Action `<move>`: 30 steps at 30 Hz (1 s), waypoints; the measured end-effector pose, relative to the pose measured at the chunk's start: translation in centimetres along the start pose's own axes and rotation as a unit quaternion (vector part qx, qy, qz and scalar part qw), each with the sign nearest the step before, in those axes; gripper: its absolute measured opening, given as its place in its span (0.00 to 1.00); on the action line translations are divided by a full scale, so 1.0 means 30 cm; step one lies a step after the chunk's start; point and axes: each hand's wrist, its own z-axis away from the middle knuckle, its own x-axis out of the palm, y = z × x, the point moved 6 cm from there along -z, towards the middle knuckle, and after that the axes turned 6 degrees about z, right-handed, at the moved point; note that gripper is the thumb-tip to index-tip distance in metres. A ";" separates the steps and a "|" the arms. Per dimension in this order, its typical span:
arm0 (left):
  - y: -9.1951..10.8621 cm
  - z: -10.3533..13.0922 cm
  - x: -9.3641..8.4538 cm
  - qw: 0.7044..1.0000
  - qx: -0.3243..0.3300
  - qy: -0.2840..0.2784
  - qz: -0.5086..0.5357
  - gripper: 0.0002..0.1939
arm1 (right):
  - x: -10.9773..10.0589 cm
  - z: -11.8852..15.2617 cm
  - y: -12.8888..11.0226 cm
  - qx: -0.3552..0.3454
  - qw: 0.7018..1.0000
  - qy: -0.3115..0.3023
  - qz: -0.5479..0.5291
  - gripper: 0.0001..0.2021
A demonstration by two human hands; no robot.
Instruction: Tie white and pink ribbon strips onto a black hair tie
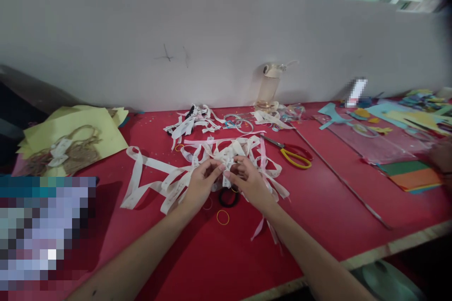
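Note:
Both my hands meet over a loose pile of white and pale pink ribbons (176, 188) at the middle of the red table. My left hand (203, 181) pinches a white ribbon with printed marks (226, 180) from the left. From the right, my right hand (249, 181) holds the same ribbon between thumb and fingers. Just below the fingertips lies a black hair tie (229, 197), partly covered by ribbon. A yellow rubber band (222, 217) rests nearer to me. Scissors with yellow and red handles (295, 159) lie right of the pile.
Behind the pile stand a clear bottle (268, 87) and a grey partition (212, 47). Yellow sheets (95, 127) with brown twine lie left. A thin rod (341, 178) and coloured sheets (409, 174) lie right, near another person's hand (441, 155). A blurred-out object covers the lower left.

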 end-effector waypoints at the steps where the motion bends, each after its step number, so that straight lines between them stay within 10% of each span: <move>1: 0.001 0.000 0.000 1.000 0.006 -0.002 0.009 0.10 | -0.001 -0.001 0.002 0.009 1.000 0.001 -0.008 0.22; 10: 0.058 0.032 0.041 0.991 0.092 -0.098 -0.027 0.08 | -0.022 -0.004 0.014 0.092 0.976 0.022 -0.195 0.18; 30: 0.051 0.031 0.049 0.988 0.075 -0.097 -0.091 0.09 | -0.019 -0.003 0.018 0.112 0.964 -0.004 -0.242 0.15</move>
